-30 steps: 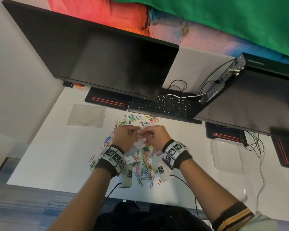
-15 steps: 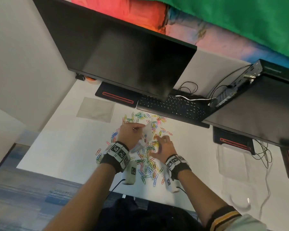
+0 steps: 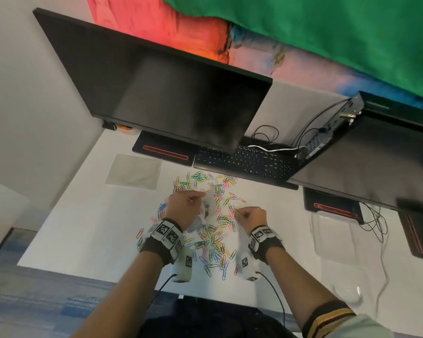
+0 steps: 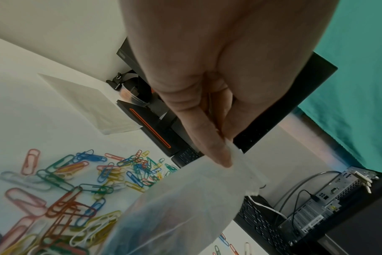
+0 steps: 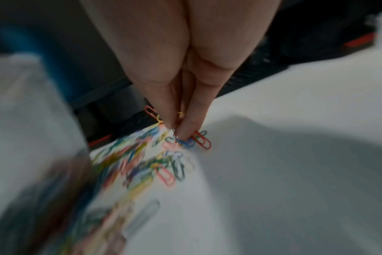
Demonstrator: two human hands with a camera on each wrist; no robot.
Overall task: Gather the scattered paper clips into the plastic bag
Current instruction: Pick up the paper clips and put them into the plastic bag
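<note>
Dozens of coloured paper clips (image 3: 211, 236) lie scattered on the white desk (image 3: 88, 228), in front of the black keyboard (image 3: 244, 164). Spread runs from just below the keyboard down toward the near desk edge.

Left hand (image 3: 185, 209): raised over the left part of the scatter, thumb and fingers pinched together on the top edge of the clear plastic bag (image 3: 209, 207). Left wrist view shows the pinch plainly; the bag (image 4: 185, 207) hangs from the fingertips (image 4: 216, 155) with clips (image 4: 76, 181) on the desk beneath and beside it. Some colour shows through the bag's lower part; whether that is clips inside or clips behind it, cannot tell.

Right hand (image 3: 250, 217): low over the right side of the scatter, apart from the bag. Right wrist view, blurred: fingertips (image 5: 190, 127) drawn together and clamped on a few clips, a yellow one (image 5: 180, 114) showing between the fingers, blue and red ones (image 5: 202, 140) at the tips against the desk.

Two dark monitors, one (image 3: 156, 93) behind the keyboard, one (image 3: 366, 162) at right. Grey flat sheet (image 3: 134, 172) on the desk at left, well apart from the clips. Black cables (image 3: 374, 220) trail at right. Marker-printed bands on both wrists.
</note>
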